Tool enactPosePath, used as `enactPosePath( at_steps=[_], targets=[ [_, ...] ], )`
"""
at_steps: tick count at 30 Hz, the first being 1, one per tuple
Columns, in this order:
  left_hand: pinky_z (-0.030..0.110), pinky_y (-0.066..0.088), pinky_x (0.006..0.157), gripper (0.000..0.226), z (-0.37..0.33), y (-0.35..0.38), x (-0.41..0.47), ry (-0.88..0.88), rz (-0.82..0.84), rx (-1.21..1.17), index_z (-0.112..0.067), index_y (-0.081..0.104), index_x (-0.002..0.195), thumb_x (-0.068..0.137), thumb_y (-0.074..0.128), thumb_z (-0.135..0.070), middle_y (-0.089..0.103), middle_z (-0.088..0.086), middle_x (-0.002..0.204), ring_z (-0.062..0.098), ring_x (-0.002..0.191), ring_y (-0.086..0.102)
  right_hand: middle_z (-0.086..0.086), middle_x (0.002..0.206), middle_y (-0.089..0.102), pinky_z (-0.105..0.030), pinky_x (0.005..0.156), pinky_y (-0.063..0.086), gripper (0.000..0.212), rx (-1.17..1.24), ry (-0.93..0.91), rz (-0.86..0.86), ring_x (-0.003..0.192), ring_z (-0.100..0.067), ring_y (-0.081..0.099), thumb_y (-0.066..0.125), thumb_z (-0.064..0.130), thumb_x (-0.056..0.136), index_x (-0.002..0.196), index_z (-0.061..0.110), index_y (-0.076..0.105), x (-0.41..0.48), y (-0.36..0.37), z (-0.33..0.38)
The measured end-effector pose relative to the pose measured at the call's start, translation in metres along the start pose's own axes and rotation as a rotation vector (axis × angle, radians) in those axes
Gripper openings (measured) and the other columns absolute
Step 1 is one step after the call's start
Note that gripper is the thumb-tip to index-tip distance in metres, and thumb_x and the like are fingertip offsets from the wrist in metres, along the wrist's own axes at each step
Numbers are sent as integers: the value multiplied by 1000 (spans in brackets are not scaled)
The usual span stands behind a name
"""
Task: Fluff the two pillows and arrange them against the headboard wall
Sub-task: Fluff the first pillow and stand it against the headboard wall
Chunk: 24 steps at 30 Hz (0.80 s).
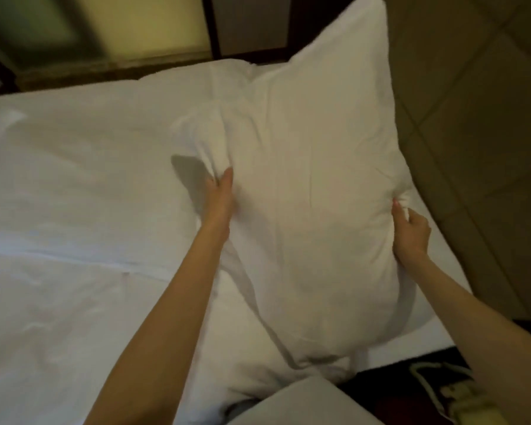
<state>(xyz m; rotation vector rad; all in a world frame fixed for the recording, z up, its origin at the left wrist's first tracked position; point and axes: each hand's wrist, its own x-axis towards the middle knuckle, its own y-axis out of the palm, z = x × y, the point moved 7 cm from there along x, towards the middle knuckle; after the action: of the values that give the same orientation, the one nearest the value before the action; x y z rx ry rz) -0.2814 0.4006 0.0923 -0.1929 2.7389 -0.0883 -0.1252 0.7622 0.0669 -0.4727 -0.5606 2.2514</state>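
Observation:
A large white pillow (307, 191) stands tilted on the bed, its top corner leaning toward the padded headboard wall (472, 111) on the right. My left hand (219, 197) grips the pillow's left edge, bunching the fabric there. My right hand (410, 231) pinches its right edge near the headboard. A second white pillow (196, 78) seems to lie behind it at the far side, partly hidden.
White bedding (74, 210) covers the bed to the left. A dark wooden frame and a lit panel (154, 29) run along the far side. A cable and a pale device (442, 391) lie on the dark floor at lower right.

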Motion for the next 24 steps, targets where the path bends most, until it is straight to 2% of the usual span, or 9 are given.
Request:
enactPosePath(
  at_steps=[2, 3, 5, 8, 11, 17, 19, 21, 24],
  targets=[
    [11, 50, 86, 45, 23, 43, -9, 37, 122, 210, -4, 43, 137, 97, 45, -26, 60, 7, 114, 23, 110, 55, -14, 105, 66, -29, 70, 36, 42, -52, 88, 91, 91, -25, 56, 44, 50, 92, 103, 15, 64, 2, -9, -35],
    [20, 47, 99, 50, 44, 69, -18, 16, 212, 315, -5, 38, 142, 97, 46, -28, 56, 13, 128, 27, 120, 52, -12, 121, 59, -27, 80, 36, 48, -72, 169, 176, 107, -27, 54, 43, 48, 94, 126, 15, 54, 3, -15, -53],
    [40, 28, 118, 69, 95, 100, -41, -85, 372, 527, -9, 17, 153, 97, 47, -37, 29, 18, 156, 32, 142, 33, -8, 140, 46, -29, 93, 35, 61, -65, 263, 364, 125, -27, 46, 44, 45, 95, 145, 14, 30, 4, -14, -77],
    [50, 17, 120, 83, 150, 123, -78, -176, 423, 681, -22, 3, 154, 92, 44, -56, 12, 13, 162, 32, 147, 21, -9, 153, 31, -30, 108, 29, 67, -115, 321, 505, 134, -25, 37, 42, 47, 95, 149, 14, 19, 14, -23, -108],
    [56, 19, 115, 89, 159, 131, -87, -173, 339, 677, -30, 6, 153, 83, 48, -67, 16, 11, 161, 34, 144, 25, -5, 156, 27, -35, 115, 24, 79, -96, 425, 557, 138, -25, 32, 40, 59, 90, 151, 18, 12, 21, -31, -135],
    [46, 28, 118, 113, 169, 121, -81, -354, 308, 377, -18, 1, 154, 73, 64, -64, 25, 11, 159, 30, 142, 33, -3, 156, 26, -39, 110, 30, 122, 88, 552, 499, 136, -27, 35, 62, 77, 57, 151, 24, 5, 26, -26, -154],
    [44, 35, 114, 118, 164, 126, -79, -384, 277, 306, -10, 10, 153, 67, 72, -62, 33, 10, 155, 28, 136, 41, -3, 156, 26, -44, 110, 34, 129, 175, 626, 494, 134, -28, 38, 72, 73, 52, 151, 29, 2, 32, -22, -156],
    [38, 43, 106, 111, 154, 144, -79, -335, 302, 273, -8, 31, 145, 59, 79, -61, 49, 11, 144, 25, 123, 53, -5, 153, 32, -42, 99, 44, 125, 294, 676, 480, 125, -26, 46, 79, 59, 57, 151, 30, 2, 39, -21, -149],
    [24, 50, 88, 76, 140, 167, -81, -267, 343, 197, -15, 44, 139, 75, 76, -40, 58, 4, 136, 18, 115, 59, -9, 138, 54, -31, 79, 51, 110, 406, 621, 450, 107, -23, 60, 84, 44, 57, 148, 20, 28, 48, -17, -127]
  ],
)
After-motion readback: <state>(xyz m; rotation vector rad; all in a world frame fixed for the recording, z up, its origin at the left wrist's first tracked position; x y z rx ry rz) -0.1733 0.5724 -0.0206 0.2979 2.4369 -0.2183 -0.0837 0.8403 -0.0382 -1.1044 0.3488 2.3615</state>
